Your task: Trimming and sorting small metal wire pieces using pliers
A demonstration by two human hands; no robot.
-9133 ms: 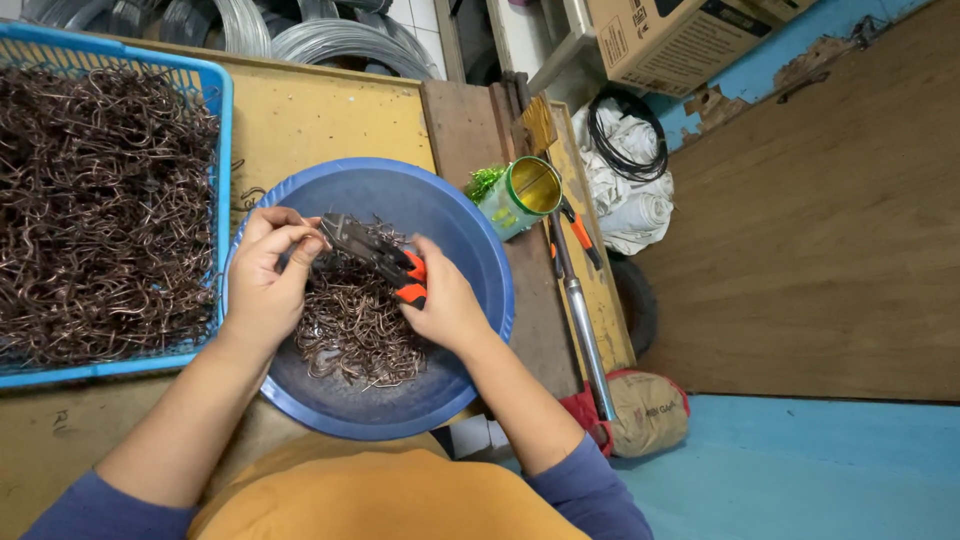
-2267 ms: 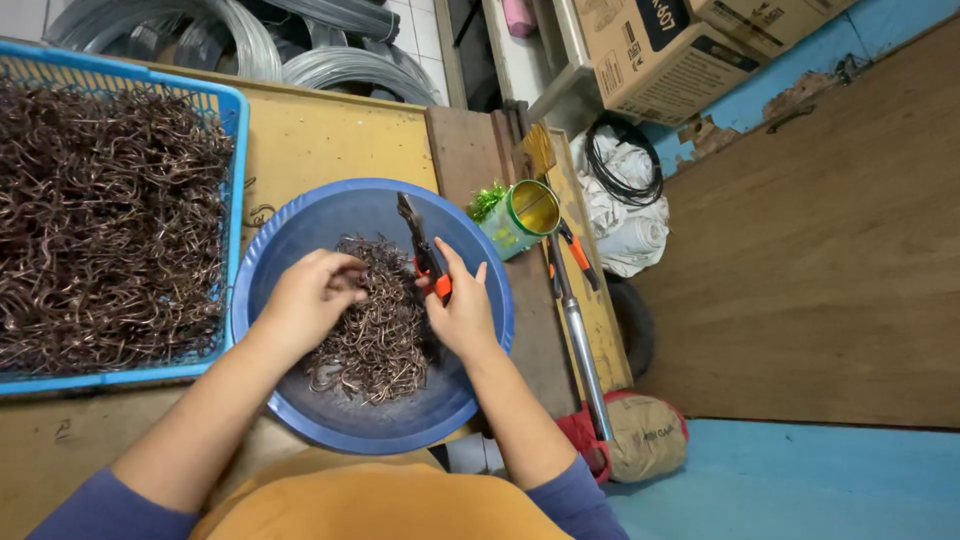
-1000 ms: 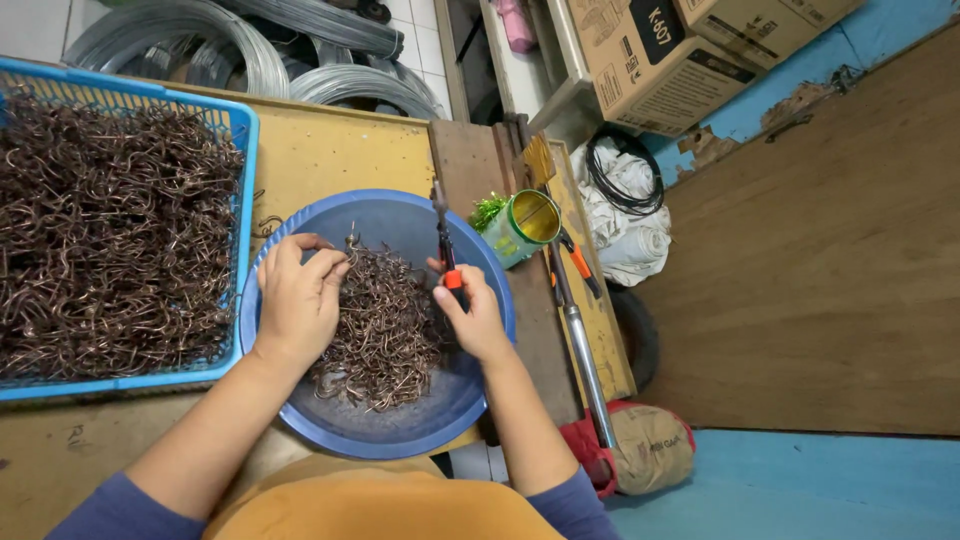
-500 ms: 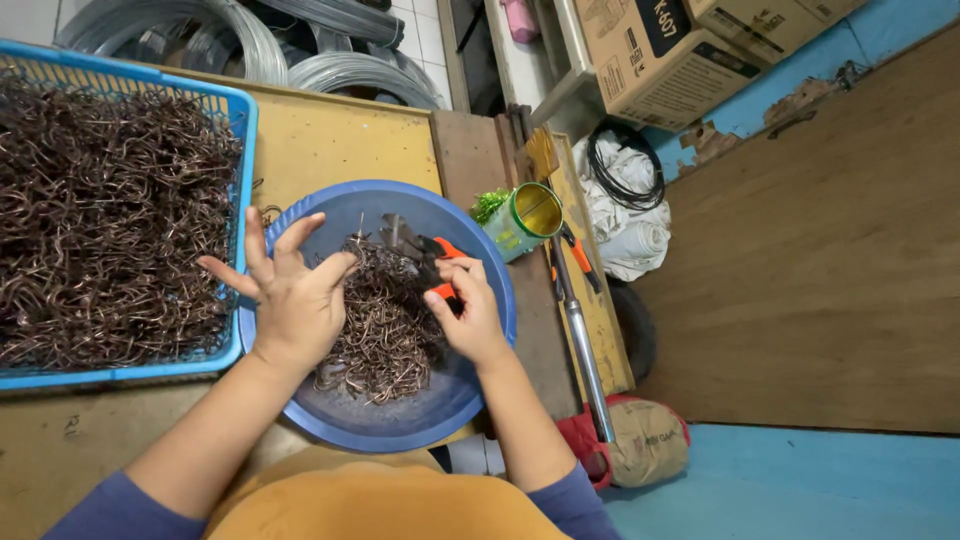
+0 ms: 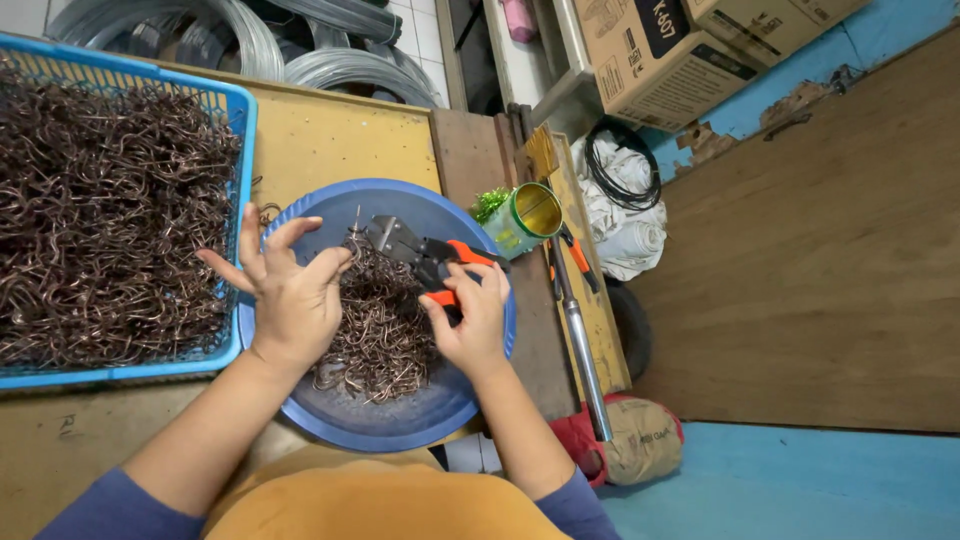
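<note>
Yellow worktop carries your blue basin of cut wire pieces. Your right hand grips orange-handled cutters angled over the heap; your left hand spreads empty, fingers splayed, ready to pick.

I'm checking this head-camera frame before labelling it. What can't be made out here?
- Left hand: palm faces down over the bent wires, so whether it pinches one is hidden.
- Cutter: its tip merges with the wires; a wire in its blades is too small to tell.
- Basket: cut off by the left edge.
- Basin: its floor is covered by wires and both hands.
- Right hand: covers the cutter's orange grips.
</note>
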